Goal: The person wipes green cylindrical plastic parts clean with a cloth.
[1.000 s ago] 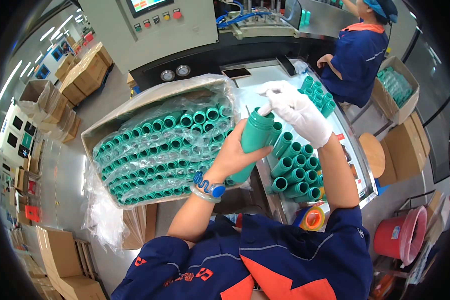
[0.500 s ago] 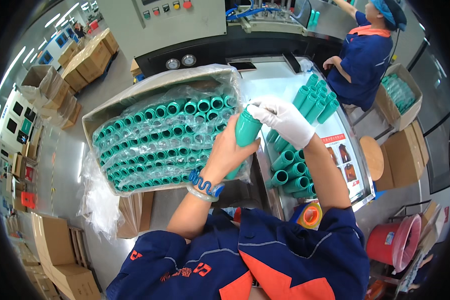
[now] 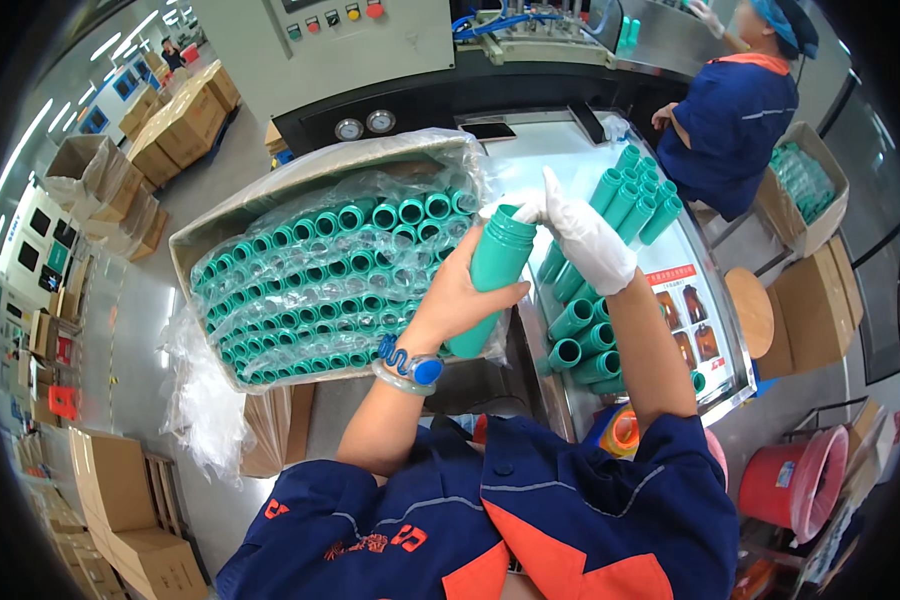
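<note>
Your bare left hand (image 3: 460,300) gripped the teal plastic bottle (image 3: 492,275) mid-body, tilting it. Your white-gloved right hand's (image 3: 582,235) fingers (image 3: 530,208) pinched its open mouth, steadying it.

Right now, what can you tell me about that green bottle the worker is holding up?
The teal green plastic bottle is a smooth cylinder with a ribbed, threaded neck and an open mouth, no cap on it. It is tilted, mouth up and away from the person. The bare left hand wraps its body, while the white-gloved right hand touches its neck at the mouth. It is held above the edge of a plastic-lined cardboard box of matching bottles.
</note>
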Demonstrator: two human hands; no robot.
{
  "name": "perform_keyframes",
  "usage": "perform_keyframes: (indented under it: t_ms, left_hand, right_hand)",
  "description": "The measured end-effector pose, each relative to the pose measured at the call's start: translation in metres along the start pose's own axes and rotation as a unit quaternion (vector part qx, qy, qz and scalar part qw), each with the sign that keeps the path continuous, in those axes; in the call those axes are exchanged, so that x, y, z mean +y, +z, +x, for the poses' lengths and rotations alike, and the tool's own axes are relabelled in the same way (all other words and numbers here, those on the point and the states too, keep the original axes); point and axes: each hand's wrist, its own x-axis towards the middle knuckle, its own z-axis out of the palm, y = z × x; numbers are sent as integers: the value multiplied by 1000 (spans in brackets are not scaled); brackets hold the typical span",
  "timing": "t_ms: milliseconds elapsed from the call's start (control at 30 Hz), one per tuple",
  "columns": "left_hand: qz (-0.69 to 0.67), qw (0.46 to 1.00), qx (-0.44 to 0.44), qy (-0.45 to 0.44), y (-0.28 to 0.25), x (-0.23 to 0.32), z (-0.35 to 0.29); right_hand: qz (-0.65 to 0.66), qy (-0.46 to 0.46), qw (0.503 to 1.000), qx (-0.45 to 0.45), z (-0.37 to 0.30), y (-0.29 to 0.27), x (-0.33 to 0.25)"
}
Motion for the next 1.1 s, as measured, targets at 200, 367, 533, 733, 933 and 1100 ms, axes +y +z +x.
perform_keyframes:
  t_ms: [200,367,533,733,933,1100]
  left_hand:
    - [-108,991,-55,-54,-5,2,-1]
    - [120,992,20,-19,0,3,-3]
    - [260,964,49,-28,2,2,-4]
    - [80,994,-51,-48,-6,2,-2]
    - [-151,968,-128,-154,-11,12,-7]
    - [-100,980,-92,-142,-7,10,-8]
  right_hand:
    - [-54,29,998,-17,-11,9,-21]
    - [-134,18,991,-12,-9,13,-23]
    - [-86,55,994,30,-5,20,-13]
    - [-56,22,997,-52,-8,9,-18]
    - [-84,16,991,-106,-11,3,-30]
    - [-122,40,991,-25,-9,17,-28]
